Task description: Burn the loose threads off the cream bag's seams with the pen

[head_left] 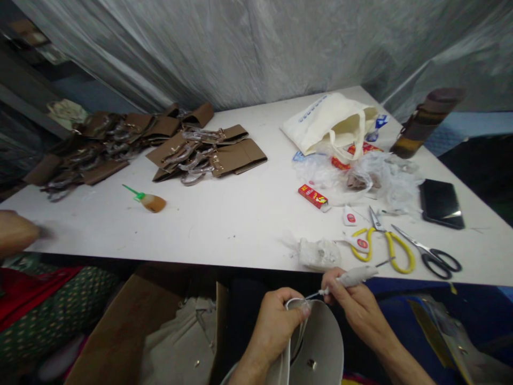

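Near the table's front edge, my left hand [274, 323] pinches the top rim of a light grey bag [326, 337], which hangs below the table level with its flap lying open and a small metal clasp on it. In my right hand [356, 305] is an awl [360, 275] with a pale wrapped handle and thin metal at both ends. Its tip meets the bag's rim beside my left thumb; whether it goes through the material cannot be made out. A white wrapped lump [319, 253] lies on the table just beyond my hands.
Yellow-handled scissors [390, 248], black-handled scissors [436, 259], a phone [442, 203], a red box [313, 197] and a cream tote bag [316, 120] lie right. Left are a glue bottle [153, 202], brown bags [240, 156] and another person's hand [16, 233]. A carton [116, 331] stands below.
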Action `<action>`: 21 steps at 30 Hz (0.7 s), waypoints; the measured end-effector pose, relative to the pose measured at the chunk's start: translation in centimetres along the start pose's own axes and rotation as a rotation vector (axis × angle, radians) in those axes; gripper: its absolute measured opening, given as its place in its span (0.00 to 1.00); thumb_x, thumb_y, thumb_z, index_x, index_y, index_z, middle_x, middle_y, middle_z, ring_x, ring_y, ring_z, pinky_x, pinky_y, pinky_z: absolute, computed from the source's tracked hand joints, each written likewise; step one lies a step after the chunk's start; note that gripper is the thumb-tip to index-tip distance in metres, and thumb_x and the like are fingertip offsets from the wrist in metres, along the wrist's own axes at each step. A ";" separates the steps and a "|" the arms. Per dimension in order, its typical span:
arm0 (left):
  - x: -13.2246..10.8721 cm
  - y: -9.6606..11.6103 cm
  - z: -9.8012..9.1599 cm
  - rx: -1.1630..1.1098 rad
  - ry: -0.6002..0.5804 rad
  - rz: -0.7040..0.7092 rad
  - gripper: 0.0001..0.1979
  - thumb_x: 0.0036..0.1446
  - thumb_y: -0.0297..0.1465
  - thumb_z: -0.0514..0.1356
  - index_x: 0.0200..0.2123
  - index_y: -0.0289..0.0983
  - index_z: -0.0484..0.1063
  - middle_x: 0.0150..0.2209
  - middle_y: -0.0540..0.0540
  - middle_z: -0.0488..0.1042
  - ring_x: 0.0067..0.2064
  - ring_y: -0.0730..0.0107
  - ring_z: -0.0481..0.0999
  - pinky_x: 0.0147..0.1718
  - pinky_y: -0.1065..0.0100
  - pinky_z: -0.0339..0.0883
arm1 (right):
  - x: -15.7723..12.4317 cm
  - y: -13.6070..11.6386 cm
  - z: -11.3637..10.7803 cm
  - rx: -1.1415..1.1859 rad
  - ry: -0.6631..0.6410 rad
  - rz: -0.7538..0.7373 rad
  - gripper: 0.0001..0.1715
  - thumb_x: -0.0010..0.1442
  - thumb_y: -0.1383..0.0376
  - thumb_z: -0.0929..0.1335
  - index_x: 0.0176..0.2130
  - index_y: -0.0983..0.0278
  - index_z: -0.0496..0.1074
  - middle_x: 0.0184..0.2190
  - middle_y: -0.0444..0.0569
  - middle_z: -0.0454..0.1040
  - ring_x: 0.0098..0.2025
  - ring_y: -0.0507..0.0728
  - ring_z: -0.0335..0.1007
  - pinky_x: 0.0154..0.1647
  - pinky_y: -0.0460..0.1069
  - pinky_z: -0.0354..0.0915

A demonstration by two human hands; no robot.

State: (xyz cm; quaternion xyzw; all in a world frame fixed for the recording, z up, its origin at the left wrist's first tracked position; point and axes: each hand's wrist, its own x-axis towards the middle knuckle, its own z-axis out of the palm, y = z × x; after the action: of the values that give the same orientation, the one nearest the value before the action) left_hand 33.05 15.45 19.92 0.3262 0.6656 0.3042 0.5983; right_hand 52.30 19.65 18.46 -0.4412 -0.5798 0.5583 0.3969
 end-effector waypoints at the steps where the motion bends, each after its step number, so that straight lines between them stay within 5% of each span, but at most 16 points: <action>1: 0.0 -0.1 0.1 0.003 -0.004 0.006 0.12 0.43 0.35 0.68 0.29 0.32 0.79 0.24 0.50 0.73 0.28 0.70 0.67 0.29 0.69 0.58 | -0.1 0.2 0.1 0.004 -0.006 0.017 0.25 0.75 0.49 0.64 0.32 0.61 0.72 0.25 0.43 0.70 0.29 0.55 0.68 0.31 0.47 0.64; 21: -0.5 -0.6 0.9 -0.006 -0.024 0.008 0.05 0.43 0.30 0.67 0.25 0.33 0.79 0.21 0.50 0.73 0.26 0.70 0.66 0.28 0.68 0.58 | 0.0 0.0 -0.3 -0.087 -0.137 0.025 0.30 0.75 0.46 0.61 0.30 0.62 0.69 0.24 0.42 0.68 0.28 0.55 0.67 0.31 0.48 0.62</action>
State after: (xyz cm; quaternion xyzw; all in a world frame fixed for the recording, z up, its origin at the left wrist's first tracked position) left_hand 33.90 14.71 19.61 0.3308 0.6562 0.3048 0.6058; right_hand 52.55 19.74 18.43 -0.4260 -0.6237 0.5663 0.3299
